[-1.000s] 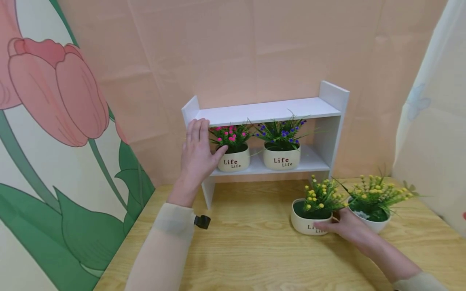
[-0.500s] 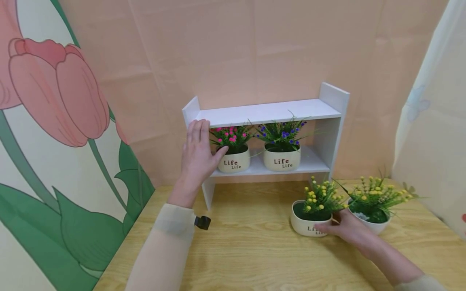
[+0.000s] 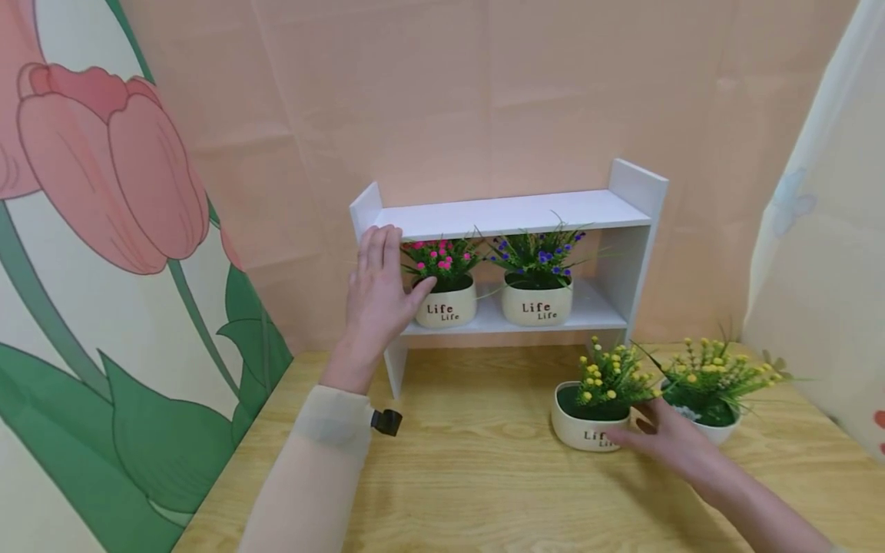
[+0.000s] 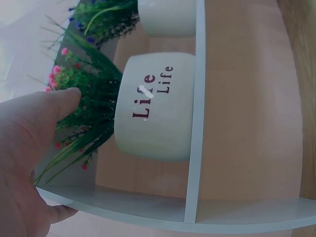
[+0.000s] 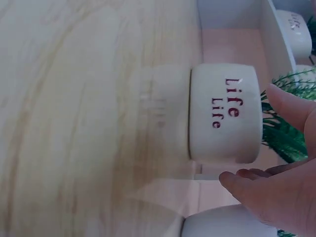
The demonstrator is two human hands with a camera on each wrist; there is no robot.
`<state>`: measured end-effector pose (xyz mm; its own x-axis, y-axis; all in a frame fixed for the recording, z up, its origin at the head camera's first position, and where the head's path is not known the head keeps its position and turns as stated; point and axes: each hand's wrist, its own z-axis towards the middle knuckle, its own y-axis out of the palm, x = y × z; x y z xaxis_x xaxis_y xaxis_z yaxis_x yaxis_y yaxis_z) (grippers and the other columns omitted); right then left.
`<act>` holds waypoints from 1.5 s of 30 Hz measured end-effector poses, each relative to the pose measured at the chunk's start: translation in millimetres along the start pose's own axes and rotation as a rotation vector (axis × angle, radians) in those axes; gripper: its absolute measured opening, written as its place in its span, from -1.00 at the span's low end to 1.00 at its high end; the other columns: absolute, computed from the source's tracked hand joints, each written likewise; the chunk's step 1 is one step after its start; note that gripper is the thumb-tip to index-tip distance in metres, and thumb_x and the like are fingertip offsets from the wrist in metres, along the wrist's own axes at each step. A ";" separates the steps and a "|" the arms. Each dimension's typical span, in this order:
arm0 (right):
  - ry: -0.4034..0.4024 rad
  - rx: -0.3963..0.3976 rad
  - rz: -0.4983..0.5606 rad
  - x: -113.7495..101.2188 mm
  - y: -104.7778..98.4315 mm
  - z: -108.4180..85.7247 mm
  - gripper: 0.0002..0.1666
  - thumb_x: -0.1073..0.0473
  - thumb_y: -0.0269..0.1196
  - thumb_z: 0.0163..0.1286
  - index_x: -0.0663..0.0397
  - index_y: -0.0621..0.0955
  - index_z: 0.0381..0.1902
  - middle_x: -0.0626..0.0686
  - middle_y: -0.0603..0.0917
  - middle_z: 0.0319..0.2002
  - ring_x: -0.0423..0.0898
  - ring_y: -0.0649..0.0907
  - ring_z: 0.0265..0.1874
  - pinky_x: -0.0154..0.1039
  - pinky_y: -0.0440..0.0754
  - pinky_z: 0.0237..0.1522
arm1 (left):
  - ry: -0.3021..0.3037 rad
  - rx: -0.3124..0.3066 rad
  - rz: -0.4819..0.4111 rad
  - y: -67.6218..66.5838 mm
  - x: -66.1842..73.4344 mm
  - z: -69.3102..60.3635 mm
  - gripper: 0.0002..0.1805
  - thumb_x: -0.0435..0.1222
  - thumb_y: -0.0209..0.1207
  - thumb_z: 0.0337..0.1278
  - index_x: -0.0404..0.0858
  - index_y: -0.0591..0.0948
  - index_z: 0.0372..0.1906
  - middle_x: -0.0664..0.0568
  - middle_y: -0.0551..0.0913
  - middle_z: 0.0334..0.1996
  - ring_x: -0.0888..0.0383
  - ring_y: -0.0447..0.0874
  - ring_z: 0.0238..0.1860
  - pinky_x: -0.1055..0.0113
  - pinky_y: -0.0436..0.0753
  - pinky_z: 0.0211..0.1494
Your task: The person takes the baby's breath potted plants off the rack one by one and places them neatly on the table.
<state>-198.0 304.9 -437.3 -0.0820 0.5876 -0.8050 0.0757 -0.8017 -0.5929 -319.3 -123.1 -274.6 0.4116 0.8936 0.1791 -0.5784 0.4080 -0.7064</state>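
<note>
In the head view my left hand (image 3: 376, 296) rests against the left side of a white two-tier shelf (image 3: 512, 215), its fingers straight. In the left wrist view its thumb sits in front of a pink-flowered plant in a cream "Life" pot (image 4: 157, 111); a finger shows behind the side panel. Beside that pot on the lower tier stands a blue-flowered potted plant (image 3: 538, 303). My right hand (image 3: 677, 445) is at the right side of a yellow-flowered potted plant (image 3: 588, 426) on the table. In the right wrist view, its thumb and fingers are spread, with a gap below the pot (image 5: 224, 113).
A second yellow-flowered potted plant (image 3: 719, 430) stands just right of my right hand, partly behind it. The wooden table (image 3: 484, 476) extends in front of the shelf. A pink backdrop (image 3: 442, 100) hangs behind, with a tulip print (image 3: 104, 169) at left.
My right hand has eased slightly to the right, its thumb drawing back from the front of the yellow-flowered pot. The pot stays in place. My left hand keeps its place on the shelf.
</note>
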 end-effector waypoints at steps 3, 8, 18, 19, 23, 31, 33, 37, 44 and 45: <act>0.028 -0.007 0.019 -4.8 -2.5 -4.2 0.32 -0.04 0.45 0.57 0.55 -0.16 0.71 0.68 0.02 0.61 0.67 0.24 0.52 0.34 0.37 0.44 | 0.002 0.001 -0.001 -0.1 0.3 0.1 0.07 0.17 0.39 0.44 -0.21 0.10 0.73 -0.09 0.13 0.70 -0.06 -0.13 0.76 -0.27 0.42 0.56; 0.048 -0.013 0.030 -15.5 -9.4 -9.3 0.40 -0.02 0.41 0.62 0.49 -0.39 0.69 0.72 -0.06 0.59 0.70 0.17 0.53 0.43 0.32 0.45 | 0.008 0.008 -0.005 0.0 0.8 0.4 0.06 0.16 0.41 0.43 -0.21 0.11 0.71 -0.10 0.14 0.69 -0.07 -0.11 0.76 -0.27 0.42 0.56; -0.095 0.085 -0.045 -43.9 -16.2 -18.5 0.45 0.01 0.51 0.52 0.11 -0.34 0.80 0.59 -0.11 0.68 0.75 0.22 0.49 0.37 0.37 0.37 | 0.010 0.019 -0.012 0.0 -0.2 0.3 0.06 0.14 0.43 0.42 -0.22 0.13 0.71 -0.10 0.16 0.68 -0.08 -0.10 0.76 -0.28 0.43 0.55; -0.110 0.096 -0.063 -46.8 -16.4 -18.8 0.46 -0.01 0.52 0.51 0.12 -0.32 0.81 0.57 -0.08 0.69 0.74 0.22 0.49 0.38 0.36 0.38 | 0.010 0.021 -0.012 -0.3 -0.3 0.4 0.06 0.14 0.43 0.42 -0.23 0.13 0.71 -0.11 0.16 0.68 -0.08 -0.10 0.76 -0.28 0.42 0.55; -0.162 0.131 -0.119 -59.0 -17.6 -19.5 0.47 -0.05 0.55 0.47 0.08 -0.29 0.82 0.52 -0.02 0.71 0.71 0.25 0.50 0.44 0.35 0.36 | 0.009 0.017 -0.012 -1.4 -0.2 0.4 0.06 0.15 0.42 0.42 -0.23 0.13 0.71 -0.11 0.16 0.68 -0.08 -0.11 0.76 -0.28 0.42 0.56; -0.239 0.166 -0.158 -81.8 -22.8 -17.9 0.45 -0.01 0.58 0.44 0.02 -0.21 0.84 0.45 -0.02 0.74 0.72 0.28 0.48 0.56 0.38 0.32 | 0.001 -0.004 0.001 0.3 -0.1 1.0 0.08 0.18 0.39 0.44 -0.21 0.09 0.74 -0.09 0.12 0.70 -0.06 -0.13 0.76 -0.24 0.42 0.57; -0.263 0.177 -0.172 -86.5 -24.0 -18.2 0.45 -0.02 0.59 0.43 -0.04 -0.19 0.85 0.45 -0.02 0.73 0.74 0.29 0.46 0.60 0.37 0.31 | 0.000 -0.008 0.003 0.7 0.4 1.1 0.08 0.18 0.39 0.44 -0.21 0.08 0.74 -0.09 0.11 0.70 -0.06 -0.14 0.76 -0.25 0.43 0.56; -0.315 0.203 -0.207 -97.9 -27.8 -19.0 0.45 -0.05 0.60 0.41 -0.14 -0.16 0.85 0.45 -0.01 0.73 0.75 0.30 0.45 0.69 0.32 0.30 | 0.001 -0.005 0.000 0.5 1.1 1.1 0.08 0.18 0.39 0.44 -0.21 0.09 0.74 -0.09 0.11 0.70 -0.07 -0.13 0.76 -0.25 0.44 0.55; -0.409 0.252 -0.311 -126.5 -38.1 -14.7 0.40 -0.03 0.62 0.38 -0.14 -0.05 0.85 0.28 -0.03 0.78 0.65 0.23 0.55 0.77 0.29 0.23 | -0.005 -0.003 0.005 1.1 0.3 1.1 0.08 0.17 0.40 0.44 -0.21 0.10 0.74 -0.10 0.12 0.70 -0.06 -0.13 0.76 -0.24 0.43 0.55; -0.428 0.263 -0.323 -130.9 -39.8 -13.3 0.40 -0.01 0.63 0.37 -0.12 -0.03 0.85 0.25 -0.03 0.79 0.65 0.24 0.55 0.77 0.30 0.23 | -0.005 -0.003 0.004 1.2 0.1 1.2 0.08 0.17 0.40 0.43 -0.21 0.10 0.74 -0.10 0.12 0.70 -0.06 -0.13 0.76 -0.25 0.43 0.55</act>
<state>-177.1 261.4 -308.6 -0.4571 0.7539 -0.4719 -0.2644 -0.6218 -0.7372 -320.8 -122.3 -274.6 0.4056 0.8963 0.1794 -0.5784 0.4036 -0.7089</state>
